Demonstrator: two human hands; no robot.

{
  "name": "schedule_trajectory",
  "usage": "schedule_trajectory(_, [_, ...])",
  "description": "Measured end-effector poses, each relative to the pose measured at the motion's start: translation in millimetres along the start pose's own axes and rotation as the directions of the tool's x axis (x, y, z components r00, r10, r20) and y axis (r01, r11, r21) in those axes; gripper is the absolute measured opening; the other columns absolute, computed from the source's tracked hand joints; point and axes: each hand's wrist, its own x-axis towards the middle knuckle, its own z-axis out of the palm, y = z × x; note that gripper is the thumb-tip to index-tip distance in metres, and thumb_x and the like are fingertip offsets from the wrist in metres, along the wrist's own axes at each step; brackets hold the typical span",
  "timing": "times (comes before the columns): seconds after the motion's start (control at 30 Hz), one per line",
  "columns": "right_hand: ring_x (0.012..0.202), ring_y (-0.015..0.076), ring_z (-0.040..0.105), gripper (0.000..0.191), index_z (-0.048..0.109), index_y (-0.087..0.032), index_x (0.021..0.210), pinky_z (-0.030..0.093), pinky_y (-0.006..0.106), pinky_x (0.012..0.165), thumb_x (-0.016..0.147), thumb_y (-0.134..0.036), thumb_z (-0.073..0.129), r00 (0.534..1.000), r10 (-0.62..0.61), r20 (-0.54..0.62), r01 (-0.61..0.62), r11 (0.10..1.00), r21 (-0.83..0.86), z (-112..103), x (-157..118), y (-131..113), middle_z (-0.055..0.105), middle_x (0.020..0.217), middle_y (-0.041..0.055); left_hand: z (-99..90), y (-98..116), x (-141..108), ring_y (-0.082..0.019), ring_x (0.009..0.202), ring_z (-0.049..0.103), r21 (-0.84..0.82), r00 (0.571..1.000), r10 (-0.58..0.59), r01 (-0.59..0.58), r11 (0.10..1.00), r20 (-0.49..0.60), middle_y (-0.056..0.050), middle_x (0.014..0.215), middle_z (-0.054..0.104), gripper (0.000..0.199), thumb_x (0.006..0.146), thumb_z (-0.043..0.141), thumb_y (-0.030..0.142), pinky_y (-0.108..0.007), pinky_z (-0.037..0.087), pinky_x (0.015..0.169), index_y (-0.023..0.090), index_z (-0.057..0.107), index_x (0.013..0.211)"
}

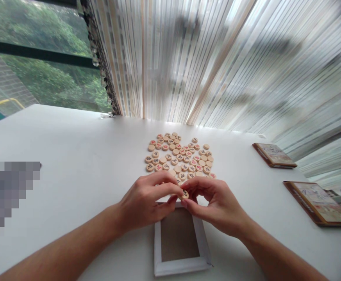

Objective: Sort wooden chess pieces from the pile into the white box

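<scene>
Between my two hands is a round wooden xiangqi piece (184,194) with a black character, tilted so its face shows. My right hand (214,197) pinches it between thumb and fingers. The fingertips of my left hand (154,195) meet its left edge, and the thumb is curled underneath. Just below the hands lies an open shallow box (158,249) with white walls and a bare brown bottom. Beyond the fingers spreads a loose group of xiangqi pieces (174,161), some with red or black characters, others showing blank faces. My hands cover the nearest pieces.
Two flat brown boxes with pictured tops, a farther one (274,154) and a nearer one (319,201), lie at the right of the white table (70,156). A striped string curtain (170,58) hangs along the far edge. At the left, a pixelated patch hides something.
</scene>
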Motion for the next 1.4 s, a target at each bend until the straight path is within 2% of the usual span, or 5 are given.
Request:
schedule_trajectory(0.13, [0.071,0.0168,0.063,0.018,0.077,-0.019,0.101,0.054,0.030,0.065,0.087,-0.030,0.082,0.999,-0.037,-0.035,0.034,0.995,-0.095,-1.5,-1.7,1.3,0.074,0.084,0.0045,-0.6,-2.6,0.5,-0.017,0.087,0.072,-0.027,0.994,-0.094,0.093,0.995,-0.059,-0.007,0.095,0.075,0.031,0.082,0.058,-0.004,-0.026,0.059,0.080,0.016,0.074,0.100])
schedule_trajectory(0.23, [0.074,0.0181,0.064,0.017,0.076,-0.020,0.097,0.054,0.031,0.069,0.086,-0.030,0.083,0.992,-0.117,-0.044,0.104,0.966,-0.236,0.7,-3.2,0.0,0.074,0.084,0.0041,-1.9,-7.4,1.8,-0.017,0.081,0.071,-0.010,0.968,-0.207,0.207,0.978,-0.141,-0.005,0.089,0.075,0.028,0.084,0.056,-0.002,-0.027,0.056,0.076,0.016,0.074,0.097])
schedule_trajectory(0.43, [0.077,0.0193,0.066,0.013,0.071,-0.021,0.092,0.050,0.031,0.069,0.085,-0.024,0.081,0.958,-0.277,0.075,0.283,0.869,-0.405,17.1,-3.5,-3.9,0.073,0.085,0.0042,-0.7,-21.4,2.1,-0.015,0.078,0.071,-0.010,0.920,-0.339,0.343,0.939,-0.197,-0.004,0.088,0.077,0.028,0.082,0.055,-0.002,-0.024,0.054,0.068,0.015,0.075,0.091])
schedule_trajectory(0.8, [0.082,0.0225,0.058,0.013,0.069,-0.019,0.095,0.045,0.035,0.076,0.088,-0.020,0.080,0.907,-0.383,0.175,0.413,0.727,-0.548,34.5,-2.3,12.2,0.068,0.086,0.0040,5.6,-32.4,1.1,-0.014,0.076,0.072,-0.031,0.921,-0.321,0.323,0.946,-0.221,-0.004,0.087,0.078,0.031,0.081,0.053,-0.006,-0.023,0.056,0.067,0.014,0.075,0.089])
schedule_trajectory(1.4, [0.084,0.0226,0.060,0.010,0.070,-0.020,0.098,0.046,0.036,0.080,0.094,-0.025,0.078,0.902,-0.381,0.205,0.426,0.702,-0.571,32.2,-2.7,15.9,0.071,0.089,0.0041,6.9,-32.9,1.1,-0.014,0.075,0.071,-0.024,0.919,-0.327,0.329,0.944,-0.220,-0.004,0.086,0.078,0.030,0.081,0.054,-0.005,-0.022,0.055,0.065,0.014,0.075,0.088])
